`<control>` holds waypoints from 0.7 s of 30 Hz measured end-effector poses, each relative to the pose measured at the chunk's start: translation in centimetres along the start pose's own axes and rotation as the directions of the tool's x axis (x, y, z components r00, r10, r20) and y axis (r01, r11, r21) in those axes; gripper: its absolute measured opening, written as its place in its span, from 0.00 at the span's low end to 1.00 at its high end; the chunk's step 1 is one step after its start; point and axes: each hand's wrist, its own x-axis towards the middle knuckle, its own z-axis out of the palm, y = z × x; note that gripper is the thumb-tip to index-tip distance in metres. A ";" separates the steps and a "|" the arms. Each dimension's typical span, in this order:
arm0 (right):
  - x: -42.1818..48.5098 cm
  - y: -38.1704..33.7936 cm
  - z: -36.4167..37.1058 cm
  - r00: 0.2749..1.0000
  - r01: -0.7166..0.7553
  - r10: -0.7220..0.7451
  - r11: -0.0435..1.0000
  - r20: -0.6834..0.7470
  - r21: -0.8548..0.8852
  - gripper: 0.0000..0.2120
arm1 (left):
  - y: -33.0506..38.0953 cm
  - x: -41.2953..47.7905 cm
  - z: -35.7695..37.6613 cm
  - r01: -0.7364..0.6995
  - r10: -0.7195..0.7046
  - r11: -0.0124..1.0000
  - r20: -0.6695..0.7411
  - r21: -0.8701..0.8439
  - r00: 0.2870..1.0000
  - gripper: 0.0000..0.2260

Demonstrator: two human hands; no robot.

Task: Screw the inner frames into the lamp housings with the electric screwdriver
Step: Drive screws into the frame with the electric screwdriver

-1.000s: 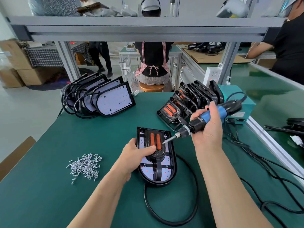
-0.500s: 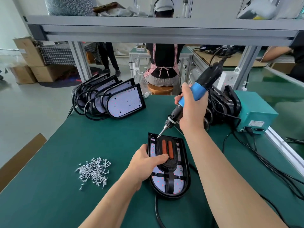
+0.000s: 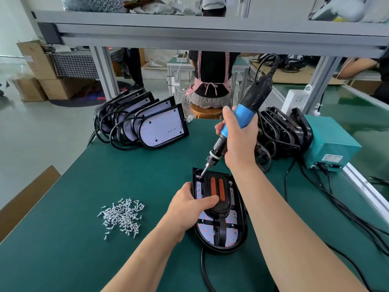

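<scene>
Bearing on far-left corner of lamp housing [image 3: 243, 225], electric screwdriver [image 3: 245, 113] is gripped by right hand [image 3: 240, 142]; housing, lengthwise toward tabletop [image 3: 84, 249] far edge, clamped by left hand [image 3: 189, 207].

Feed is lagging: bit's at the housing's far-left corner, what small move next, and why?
Probably press down and drive there: the electric screwdriver bit meets the lamp housing at its far-left corner, the right hand grips it, and the left hand holds the inner frame. Whether a screw is seated, I cannot tell.
</scene>
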 end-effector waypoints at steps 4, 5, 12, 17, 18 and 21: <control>-0.3 0.0 0.2 1.000 0.000 0.000 1.000 0.011 0.008 0.18 | -0.1 0.0 0.0 -0.002 0.002 1.000 -0.001 -0.001 1.000 0.26; -0.4 -0.1 0.2 1.000 0.004 -0.004 1.000 0.014 0.006 0.17 | -0.1 0.0 0.0 0.000 0.000 1.000 0.000 -0.002 1.000 0.26; -1.0 0.1 0.8 0.996 0.071 -0.068 0.996 0.050 -0.051 0.16 | -0.1 0.1 0.1 -0.008 0.008 1.000 0.006 -0.027 1.000 0.23; -1.2 0.2 0.7 0.996 0.089 -0.087 0.994 0.023 -0.057 0.14 | -0.1 0.0 0.0 -0.035 0.038 0.998 0.043 -0.059 0.998 0.21; -1.3 0.2 0.8 0.996 0.086 -0.085 0.995 0.015 -0.060 0.14 | -0.1 0.1 -0.1 -0.038 0.042 0.997 0.046 -0.069 0.998 0.20; -1.5 0.1 0.8 0.997 0.082 -0.082 0.994 0.001 -0.077 0.13 | -0.1 0.1 -0.1 -0.046 0.051 0.995 0.056 -0.089 0.997 0.21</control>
